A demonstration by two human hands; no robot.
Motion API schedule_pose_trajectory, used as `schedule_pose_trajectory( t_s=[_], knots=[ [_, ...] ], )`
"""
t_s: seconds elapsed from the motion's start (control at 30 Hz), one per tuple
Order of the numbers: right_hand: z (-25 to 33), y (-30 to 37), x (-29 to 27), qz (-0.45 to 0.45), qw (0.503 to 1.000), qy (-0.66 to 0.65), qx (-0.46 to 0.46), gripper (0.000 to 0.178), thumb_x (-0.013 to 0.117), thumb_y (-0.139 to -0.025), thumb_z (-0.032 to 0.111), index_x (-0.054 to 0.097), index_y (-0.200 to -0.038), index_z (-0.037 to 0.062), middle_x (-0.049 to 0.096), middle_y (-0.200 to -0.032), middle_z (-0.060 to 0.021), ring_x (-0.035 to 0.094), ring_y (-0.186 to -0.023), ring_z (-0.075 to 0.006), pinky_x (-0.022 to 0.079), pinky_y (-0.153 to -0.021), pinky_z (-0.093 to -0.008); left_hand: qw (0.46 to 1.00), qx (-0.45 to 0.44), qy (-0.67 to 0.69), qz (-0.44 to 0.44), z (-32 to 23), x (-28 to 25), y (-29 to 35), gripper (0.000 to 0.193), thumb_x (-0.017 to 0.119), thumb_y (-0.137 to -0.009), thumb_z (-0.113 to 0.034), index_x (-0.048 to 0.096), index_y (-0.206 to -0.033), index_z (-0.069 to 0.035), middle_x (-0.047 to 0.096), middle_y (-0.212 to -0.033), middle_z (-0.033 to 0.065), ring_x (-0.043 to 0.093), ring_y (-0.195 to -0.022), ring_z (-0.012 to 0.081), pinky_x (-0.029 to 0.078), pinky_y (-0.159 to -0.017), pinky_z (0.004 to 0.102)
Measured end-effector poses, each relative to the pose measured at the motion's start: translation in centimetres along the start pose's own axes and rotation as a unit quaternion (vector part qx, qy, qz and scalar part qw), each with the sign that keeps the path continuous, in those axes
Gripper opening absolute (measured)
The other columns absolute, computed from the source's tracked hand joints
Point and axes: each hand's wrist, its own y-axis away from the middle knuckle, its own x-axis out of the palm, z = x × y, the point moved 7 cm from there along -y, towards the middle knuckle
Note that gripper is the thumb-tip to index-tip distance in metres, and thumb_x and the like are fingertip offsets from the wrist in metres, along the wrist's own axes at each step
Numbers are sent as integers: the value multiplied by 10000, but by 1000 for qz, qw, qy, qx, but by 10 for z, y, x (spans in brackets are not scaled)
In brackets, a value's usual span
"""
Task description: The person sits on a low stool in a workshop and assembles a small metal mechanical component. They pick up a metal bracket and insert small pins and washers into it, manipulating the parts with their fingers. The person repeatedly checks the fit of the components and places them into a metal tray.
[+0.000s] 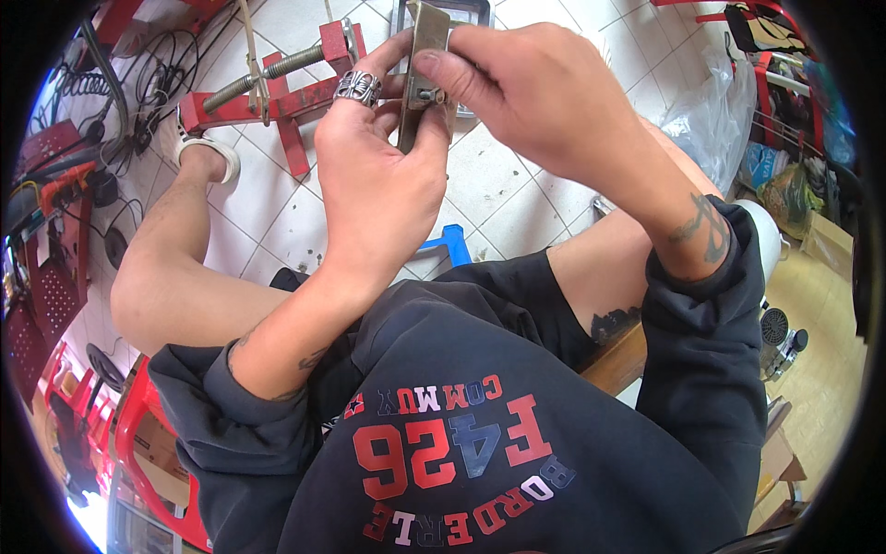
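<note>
Raised in front of me is a narrow, tarnished metal plate (428,35), held upright. My left hand (380,189) is closed around its lower part, with a wide silver ring (358,88) on one finger. A small metal fitting like a bolt or nut (427,95) sticks out from the plate's face, near my left thumb. From the right, my right hand (540,92) pinches the plate's edge, its thumb pressed to the face just above the fitting. Its other fingertips are hidden behind the plate.
A red metal stand (318,100) with a threaded rod stands on the tiled floor at left, beside my foot. Behind my hands is a metal tray (482,13). A blue plastic piece (452,245) shows between my legs. Black cables (152,78) lie far left; a clear plastic bag (715,115) lies right.
</note>
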Motion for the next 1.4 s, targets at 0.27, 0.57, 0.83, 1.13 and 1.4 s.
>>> schedule_pose_trajectory(
  t_s=[0.27, 0.57, 0.83, 1.13, 1.4],
  knots=[
    [3, 3, 7, 34, 997, -65, -17, 217, 567, -933, 271, 608, -905, 59, 640, -705, -158, 639, -671, -360, 507, -619, -449, 1000, 6, -27, -13, -4, -3, -1, 461, 574, -865, 52, 508, -1321, 69, 634, -951, 109, 628, -852, 132, 517, -733, 255],
    [8, 1, -4, 48, 997, -55, -30, 396, 632, -901, 450, 612, -944, 57, 635, -701, -151, 637, -682, -343, 485, -603, -428, 1000, 8, -21, -16, -9, -6, -3, 494, 578, -844, 60, 492, -1330, 77, 637, -971, 124, 636, -887, 154, 526, -777, 274],
    [1, 2, 6, 61, 983, -165, 43, 250, 632, -911, 283, 604, -977, 43, 650, -723, -172, 645, -687, -368, 494, -607, -452, 999, 9, -7, -46, -3, -10, -4, 515, 563, -802, 91, 521, -1313, 47, 628, -995, 138, 632, -929, 185, 523, -813, 300],
    [12, -8, -27, 60, 991, -98, 73, 230, 578, -931, 265, 552, -1010, 50, 651, -729, -189, 636, -681, -402, 494, -603, -499, 993, 36, -107, -40, -28, -9, -7, 501, 610, -811, 69, 572, -1303, -15, 599, -1001, 146, 608, -875, 233, 504, -777, 331],
    [14, -8, -14, 60, 987, -133, 60, 255, 557, -959, 289, 534, -1006, 39, 634, -728, -220, 615, -688, -430, 471, -609, -516, 980, 99, -167, -36, -47, -14, -7, 550, 578, -787, 70, 543, -1331, -6, 551, -973, 178, 589, -835, 317, 485, -765, 371]
  ],
)
